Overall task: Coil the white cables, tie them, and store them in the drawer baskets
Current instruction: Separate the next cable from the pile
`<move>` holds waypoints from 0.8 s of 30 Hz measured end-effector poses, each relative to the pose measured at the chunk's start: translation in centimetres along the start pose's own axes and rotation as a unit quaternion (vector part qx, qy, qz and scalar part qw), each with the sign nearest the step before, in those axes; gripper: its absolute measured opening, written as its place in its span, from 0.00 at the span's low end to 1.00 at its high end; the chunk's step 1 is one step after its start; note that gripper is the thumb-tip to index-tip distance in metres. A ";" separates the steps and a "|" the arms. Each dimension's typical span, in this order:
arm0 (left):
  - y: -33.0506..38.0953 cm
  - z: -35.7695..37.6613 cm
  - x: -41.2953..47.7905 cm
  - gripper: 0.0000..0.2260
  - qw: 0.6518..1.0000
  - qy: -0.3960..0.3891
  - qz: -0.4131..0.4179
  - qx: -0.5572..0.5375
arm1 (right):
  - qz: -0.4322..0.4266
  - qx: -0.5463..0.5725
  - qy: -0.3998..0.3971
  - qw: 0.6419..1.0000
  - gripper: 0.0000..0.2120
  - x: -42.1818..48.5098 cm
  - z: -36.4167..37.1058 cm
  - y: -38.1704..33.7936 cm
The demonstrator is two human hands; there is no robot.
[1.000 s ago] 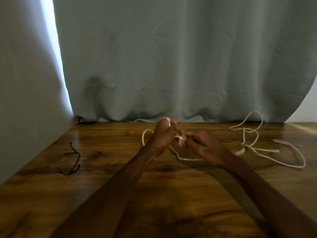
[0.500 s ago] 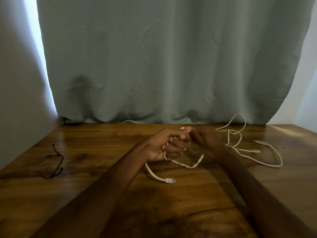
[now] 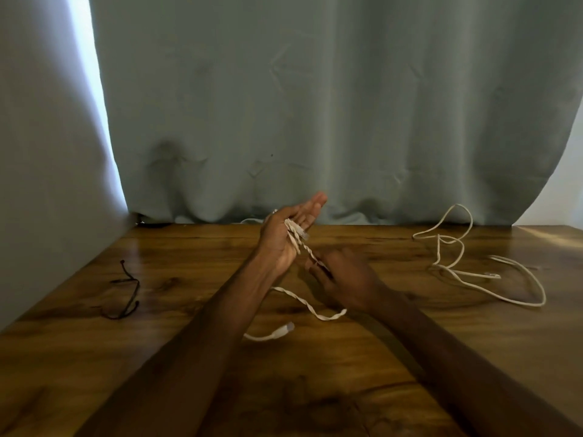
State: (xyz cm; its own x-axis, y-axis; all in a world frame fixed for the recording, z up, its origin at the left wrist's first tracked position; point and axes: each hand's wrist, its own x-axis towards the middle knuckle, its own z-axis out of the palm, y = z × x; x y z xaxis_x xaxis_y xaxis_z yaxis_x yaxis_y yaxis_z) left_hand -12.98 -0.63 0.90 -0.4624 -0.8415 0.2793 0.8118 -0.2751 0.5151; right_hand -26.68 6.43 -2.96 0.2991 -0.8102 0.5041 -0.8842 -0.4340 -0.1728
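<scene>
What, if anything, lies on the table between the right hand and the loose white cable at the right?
Nothing visible. Only bare wooden table separates the right hand, which pinches the twisted cable, from the loose white cable. The black cord lies far left.

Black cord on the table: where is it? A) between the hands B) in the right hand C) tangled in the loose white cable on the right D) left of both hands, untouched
D: the black cord lies on the table well left of the left hand, touched by neither; the right hand holds the twisted white cable, and the loose white cable lies far right.
</scene>
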 end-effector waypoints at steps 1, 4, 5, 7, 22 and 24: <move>-0.1 -0.4 0.2 0.11 1.000 0.014 0.011 -0.005 | -0.001 0.006 0.001 1.000 0.12 0.0 0.0 -0.4; -0.1 -1.3 0.8 0.13 0.997 0.054 0.061 0.002 | 0.009 0.105 -0.008 0.994 0.13 -0.1 -0.7 -1.6; 0.1 -1.6 1.0 0.13 0.995 0.066 0.080 0.003 | 0.024 0.177 -0.020 0.984 0.11 -0.2 -0.9 -2.1; 0.5 -2.0 1.5 0.11 0.990 0.091 0.106 0.013 | 0.053 0.315 -0.042 0.947 0.07 -0.3 -1.2 -2.8; -1.4 -3.2 0.9 0.20 0.587 0.052 0.315 0.744 | 0.024 0.081 -0.058 0.995 0.10 -0.2 -2.3 -0.8; -0.5 -3.6 0.7 0.22 0.464 0.066 0.344 0.814 | 0.032 0.078 -0.053 0.995 0.12 -0.2 -2.3 0.2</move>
State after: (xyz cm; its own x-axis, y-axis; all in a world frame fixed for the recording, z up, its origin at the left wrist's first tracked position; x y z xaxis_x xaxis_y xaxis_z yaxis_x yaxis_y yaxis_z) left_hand -12.46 -2.79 -2.11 -0.1810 -0.5212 0.8341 -0.6428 0.7045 0.3007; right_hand -27.74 7.41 -1.13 0.2869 -0.8715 0.3976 -0.8384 -0.4292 -0.3359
